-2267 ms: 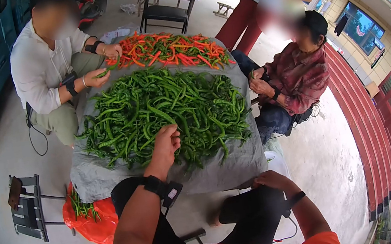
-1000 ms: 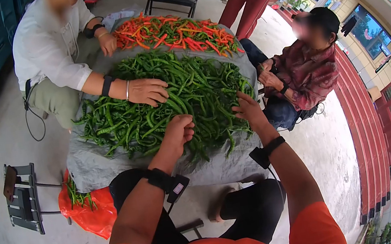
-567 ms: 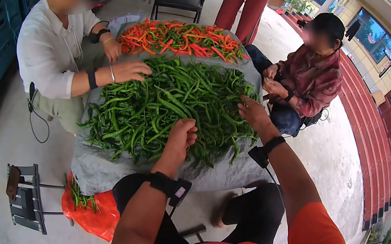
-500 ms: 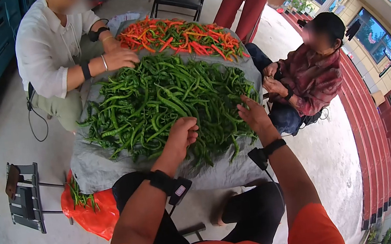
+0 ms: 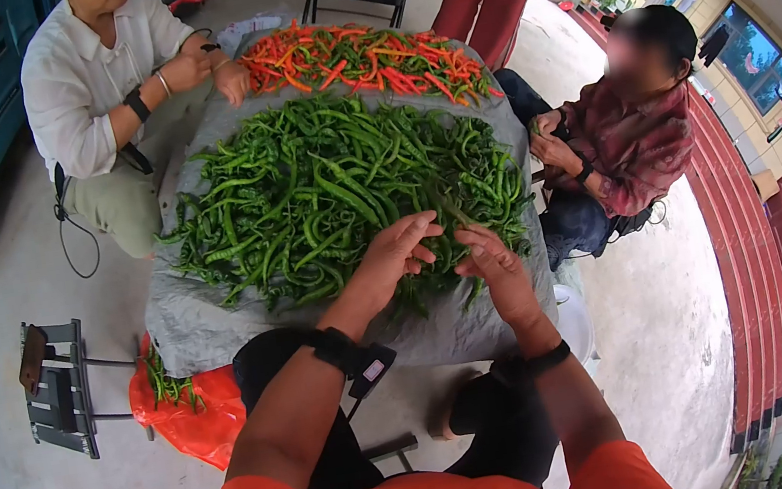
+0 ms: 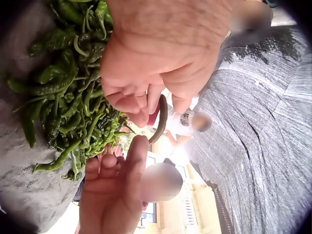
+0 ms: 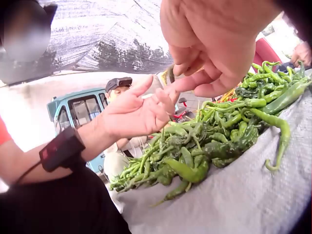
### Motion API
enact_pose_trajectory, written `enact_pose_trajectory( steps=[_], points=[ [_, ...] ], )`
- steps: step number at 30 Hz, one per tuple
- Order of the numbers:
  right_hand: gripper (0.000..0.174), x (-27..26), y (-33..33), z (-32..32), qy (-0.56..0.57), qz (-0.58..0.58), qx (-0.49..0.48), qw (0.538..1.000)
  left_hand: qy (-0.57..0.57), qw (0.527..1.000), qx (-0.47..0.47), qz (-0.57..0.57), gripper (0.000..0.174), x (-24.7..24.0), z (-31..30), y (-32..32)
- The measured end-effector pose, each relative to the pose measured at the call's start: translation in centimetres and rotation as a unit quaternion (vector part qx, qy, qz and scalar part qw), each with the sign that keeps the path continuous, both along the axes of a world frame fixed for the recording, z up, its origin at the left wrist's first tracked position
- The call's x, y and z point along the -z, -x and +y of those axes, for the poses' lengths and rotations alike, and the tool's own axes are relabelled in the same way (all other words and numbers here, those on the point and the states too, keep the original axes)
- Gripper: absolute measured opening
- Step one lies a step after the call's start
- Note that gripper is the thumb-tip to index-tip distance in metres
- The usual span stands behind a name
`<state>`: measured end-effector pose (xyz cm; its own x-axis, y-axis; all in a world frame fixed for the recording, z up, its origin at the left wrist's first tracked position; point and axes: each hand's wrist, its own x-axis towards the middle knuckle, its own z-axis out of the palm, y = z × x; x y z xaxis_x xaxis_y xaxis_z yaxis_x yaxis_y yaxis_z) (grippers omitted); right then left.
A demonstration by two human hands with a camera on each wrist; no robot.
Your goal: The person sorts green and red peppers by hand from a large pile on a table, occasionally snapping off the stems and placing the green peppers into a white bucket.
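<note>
The right hand, half a second ago well apart from the left hand, is now just beside it, thumb and fingertips pinching one end of a dark pepper. The left fingers are loosely bent, slightly spread. The pepper, slim, curved and dull olive, is between both hands, near the glossy green pile.

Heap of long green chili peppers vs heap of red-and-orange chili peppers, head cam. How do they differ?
Colour: the green heap looks almost all green; the red-and-orange heap has some green mixed in.
Size: the green heap covers much more area; the red-and-orange heap is a narrower band.
Place: the green heap fills the middle, the red-and-orange heap the far end.
Shared: both are loose, slender peppers on grey cloth.
</note>
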<state>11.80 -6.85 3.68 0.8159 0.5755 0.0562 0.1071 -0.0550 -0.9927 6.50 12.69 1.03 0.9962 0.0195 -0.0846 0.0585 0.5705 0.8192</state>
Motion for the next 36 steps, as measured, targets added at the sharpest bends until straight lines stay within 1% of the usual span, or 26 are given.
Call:
enact_pose_trajectory(
  steps=[1, 3, 4, 7, 10, 13, 16, 19, 22, 25, 28, 31, 34, 36],
  points=[
    [0.029, 0.2, 0.4, -0.1, 0.017, -0.012, -0.014, 1.000, 0.019, 1.000, -0.008, -0.012, 0.041, 0.0, 0.0, -0.2],
    [0.028, 0.7, 1.1, -0.2, 0.052, -0.034, -0.039, 0.997, 0.011, 1.000, -0.008, -0.012, 0.038, 1.1, 0.0, -1.0],
    [0.027, 1.1, 1.2, -0.3, 0.048, -0.042, -0.050, 0.997, 0.006, 1.000, -0.007, -0.011, 0.037, 1.3, 0.0, -1.2],
    [0.026, 2.4, 1.1, -0.6, 0.060, -0.128, -0.057, 0.988, -0.006, 1.000, 0.012, -0.007, 0.034, 1.5, -0.3, -1.6],
    [0.024, 3.2, 0.9, -1.3, 0.126, -0.254, -0.041, 0.958, -0.018, 1.000, 0.022, -0.012, 0.032, 1.0, -0.9, -1.7],
    [0.022, 3.1, 1.2, -1.7, 0.081, -0.255, 0.007, 0.964, -0.032, 0.999, 0.025, -0.032, 0.030, 1.0, -1.3, -2.1],
    [0.020, 2.6, 1.4, -2.0, -0.036, -0.114, 0.051, 0.992, -0.040, 0.997, 0.042, -0.045, 0.028, 1.1, -1.7, -2.5],
    [0.020, 1.6, 1.4, -2.4, -0.093, 0.004, 0.089, 0.992, -0.033, 0.995, 0.079, -0.050, 0.028, 1.0, -2.3, -2.6],
    [0.020, 2.8, 0.6, -2.9, -0.073, 0.021, 0.060, 0.995, -0.034, 0.994, 0.095, -0.038, 0.027, 1.2, -2.9, -2.7],
    [0.019, 3.4, 0.3, -3.2, -0.040, 0.044, -0.008, 0.998, -0.039, 0.993, 0.100, -0.042, 0.026, 1.1, -3.0, -2.9],
    [0.019, 4.0, 0.2, -3.0, -0.033, 0.054, -0.004, 0.998, -0.075, 0.991, 0.101, -0.037, 0.027, 1.5, -2.9, -3.1],
    [0.018, 4.6, -0.2, -3.1, -0.050, 0.074, -0.004, 0.996, -0.090, 0.989, 0.109, -0.037, 0.029, 1.6, -3.0, -3.2],
    [0.015, 4.2, -0.2, -3.2, -0.087, 0.109, 0.000, 0.990, -0.069, 0.991, 0.103, -0.042, 0.030, 1.5, -3.4, -3.4],
    [0.013, 4.0, -0.3, -3.3, -0.094, 0.111, 0.020, 0.989, -0.052, 0.993, 0.097, -0.037, 0.031, 1.2, -3.6, -3.5]
  ],
)
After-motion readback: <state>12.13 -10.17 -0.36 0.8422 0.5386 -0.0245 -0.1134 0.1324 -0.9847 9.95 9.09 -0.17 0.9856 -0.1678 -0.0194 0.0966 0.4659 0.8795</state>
